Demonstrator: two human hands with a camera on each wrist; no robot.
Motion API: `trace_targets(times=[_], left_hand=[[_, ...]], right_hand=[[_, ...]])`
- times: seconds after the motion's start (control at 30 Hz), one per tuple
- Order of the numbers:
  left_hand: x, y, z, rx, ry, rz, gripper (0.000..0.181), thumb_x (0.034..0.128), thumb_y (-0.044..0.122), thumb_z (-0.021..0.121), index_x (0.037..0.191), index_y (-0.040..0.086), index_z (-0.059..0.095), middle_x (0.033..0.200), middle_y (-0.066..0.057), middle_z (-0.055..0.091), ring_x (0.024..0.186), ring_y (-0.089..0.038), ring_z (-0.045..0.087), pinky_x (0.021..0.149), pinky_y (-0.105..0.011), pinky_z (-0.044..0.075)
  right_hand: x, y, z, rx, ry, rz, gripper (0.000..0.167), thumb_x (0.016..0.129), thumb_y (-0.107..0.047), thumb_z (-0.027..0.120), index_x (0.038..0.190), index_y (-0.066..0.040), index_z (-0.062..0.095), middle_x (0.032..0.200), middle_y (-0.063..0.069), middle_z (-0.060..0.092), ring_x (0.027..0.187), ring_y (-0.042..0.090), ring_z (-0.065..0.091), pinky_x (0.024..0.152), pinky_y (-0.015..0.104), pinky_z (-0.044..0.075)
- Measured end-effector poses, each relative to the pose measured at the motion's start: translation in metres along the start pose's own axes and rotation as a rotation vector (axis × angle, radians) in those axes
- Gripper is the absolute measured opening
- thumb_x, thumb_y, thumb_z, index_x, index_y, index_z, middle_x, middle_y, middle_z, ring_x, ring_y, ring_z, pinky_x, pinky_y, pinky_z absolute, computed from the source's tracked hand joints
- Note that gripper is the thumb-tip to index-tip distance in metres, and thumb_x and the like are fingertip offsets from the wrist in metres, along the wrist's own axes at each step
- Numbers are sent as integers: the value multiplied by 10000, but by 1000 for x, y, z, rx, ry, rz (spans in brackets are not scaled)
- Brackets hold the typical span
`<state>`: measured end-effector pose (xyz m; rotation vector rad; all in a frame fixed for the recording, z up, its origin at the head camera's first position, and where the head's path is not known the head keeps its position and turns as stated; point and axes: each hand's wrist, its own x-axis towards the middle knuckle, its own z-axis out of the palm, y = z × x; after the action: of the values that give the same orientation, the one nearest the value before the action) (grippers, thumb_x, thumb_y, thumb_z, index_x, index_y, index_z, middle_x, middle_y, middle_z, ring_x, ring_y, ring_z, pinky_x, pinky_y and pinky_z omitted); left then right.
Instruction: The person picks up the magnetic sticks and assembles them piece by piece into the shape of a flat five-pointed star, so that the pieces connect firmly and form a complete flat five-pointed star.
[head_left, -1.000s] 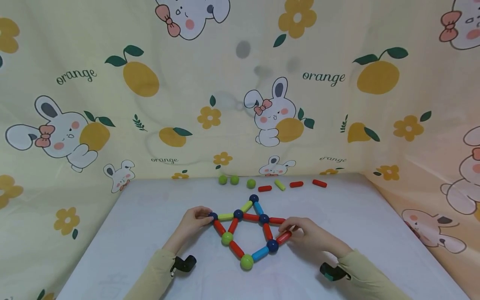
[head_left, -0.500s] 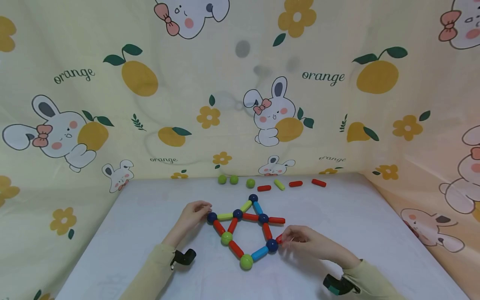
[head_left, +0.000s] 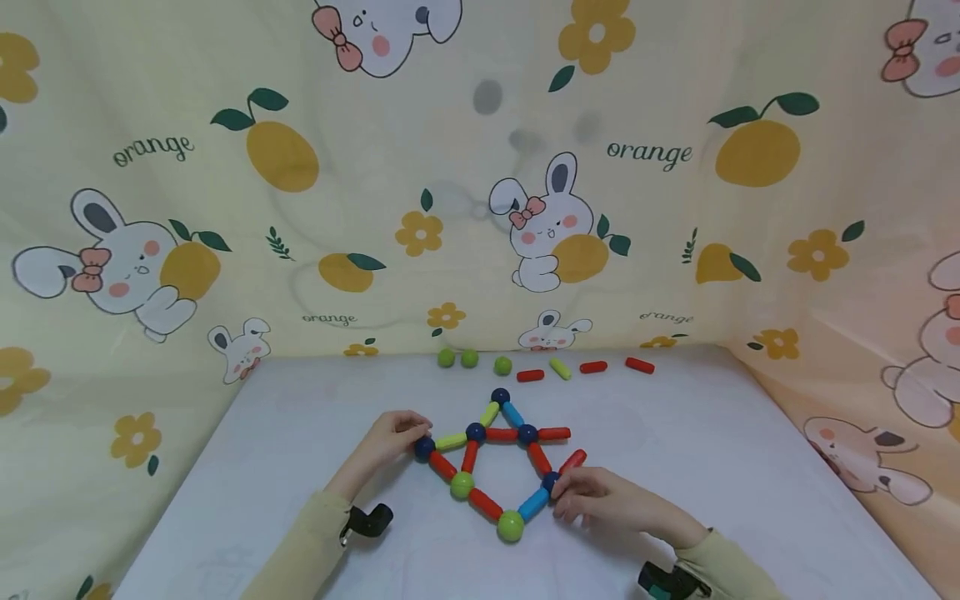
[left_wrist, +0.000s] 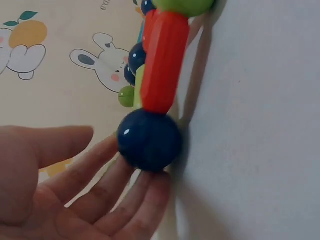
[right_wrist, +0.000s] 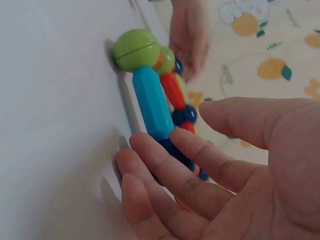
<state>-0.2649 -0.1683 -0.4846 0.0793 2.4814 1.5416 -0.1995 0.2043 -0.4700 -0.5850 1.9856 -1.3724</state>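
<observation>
A flat figure of magnetic rods and balls lies on the table, with a five-sided ring in its middle. My left hand (head_left: pixel 396 435) touches the dark blue ball (left_wrist: pixel 150 140) at the figure's left corner; in the left wrist view its fingertips rest against the ball and the thumb stands apart. My right hand (head_left: pixel 611 502) has its fingers against the lower right dark blue ball (head_left: pixel 551 482), largely covered in the right wrist view. From that ball a blue rod (right_wrist: pixel 152 102) runs to the bottom green ball (head_left: pixel 511 526). Two red rods, an upper one (head_left: pixel 554 433) and a lower one (head_left: pixel 573 462), stick out rightward with free ends.
Along the table's back edge lie several loose pieces: green balls (head_left: pixel 503 365), red rods (head_left: pixel 593 367) and a yellow-green rod (head_left: pixel 560 368). A patterned curtain (head_left: pixel 450 167) hangs behind and beside the white table (head_left: pixel 247 467).
My right hand has left the lower red rod for the ball beside it. That rod now points more upward, and the bottom green ball has shifted right. The left corner ball has come slightly nearer.
</observation>
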Motion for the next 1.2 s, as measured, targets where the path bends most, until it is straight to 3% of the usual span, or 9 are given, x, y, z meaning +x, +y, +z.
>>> trace_targets(times=[0.17, 0.27, 0.43, 0.57, 0.73, 0.9, 1.07, 1.2], left_hand=[[-17, 2, 0, 13, -109, -3, 260, 948, 261, 608, 1044, 33, 686, 922, -29, 676, 826, -161, 593, 775, -334, 538], [-28, 3, 4, -2, -205, 6, 295, 957, 271, 593, 1072, 11, 670, 906, -45, 667, 807, -172, 608, 756, -335, 547], [-44, 7, 19, -119, -414, -41, 324, 972, 268, 570, 1112, -18, 628, 882, -88, 676, 777, -208, 655, 711, -337, 570], [-56, 14, 35, -184, -513, -96, 337, 980, 300, 551, 1109, -4, 620, 910, -109, 685, 792, -232, 676, 701, -331, 572], [-66, 23, 51, -250, -573, -137, 386, 981, 351, 533, 1120, -1, 610, 932, -134, 690, 817, -255, 692, 695, -322, 570], [-70, 27, 58, -288, -618, -157, 463, 991, 415, 479, 1136, -5, 612, 959, -158, 696, 821, -260, 696, 704, -323, 569], [-66, 26, 51, -293, -607, -133, 481, 1007, 410, 446, 1136, -26, 604, 974, -176, 692, 833, -266, 694, 714, -336, 569], [-60, 31, 38, -300, -593, -80, 484, 1018, 386, 431, 1170, -45, 588, 1020, -204, 673, 882, -300, 683, 751, -360, 565]], right_hand=[[-1, 3, -18, -3, 62, 41, 285, 997, -204, 520, 1158, 21, 588, 1047, 160, 650, 910, 299, 593, 739, 292, 510], [0, 6, -29, 0, 106, 72, 318, 1003, -236, 504, 1173, 21, 583, 1055, 158, 641, 926, 288, 586, 771, 320, 506], [11, 9, -41, -3, 194, 80, 357, 1005, -244, 500, 1208, 47, 539, 1056, 150, 628, 925, 291, 594, 779, 324, 508], [24, 9, -45, -19, 270, 80, 405, 994, -252, 523, 1263, 51, 514, 1130, 155, 600, 941, 282, 584, 792, 335, 515], [35, 6, -46, -70, 325, 89, 424, 985, -290, 535, 1309, -16, 528, 1266, 139, 546, 1065, 253, 516, 888, 376, 485], [33, 2, -47, -150, 343, 60, 384, 986, -262, 534, 1270, -5, 554, 1210, 135, 577, 1050, 251, 507, 889, 414, 477], [22, 5, -47, -140, 320, 54, 385, 974, -235, 563, 1252, 30, 543, 1108, 134, 610, 922, 238, 552, 777, 362, 514], [16, 11, -43, -119, 325, 97, 388, 925, -229, 640, 1235, -9, 563, 1112, 102, 613, 936, 230, 570, 752, 354, 536]])
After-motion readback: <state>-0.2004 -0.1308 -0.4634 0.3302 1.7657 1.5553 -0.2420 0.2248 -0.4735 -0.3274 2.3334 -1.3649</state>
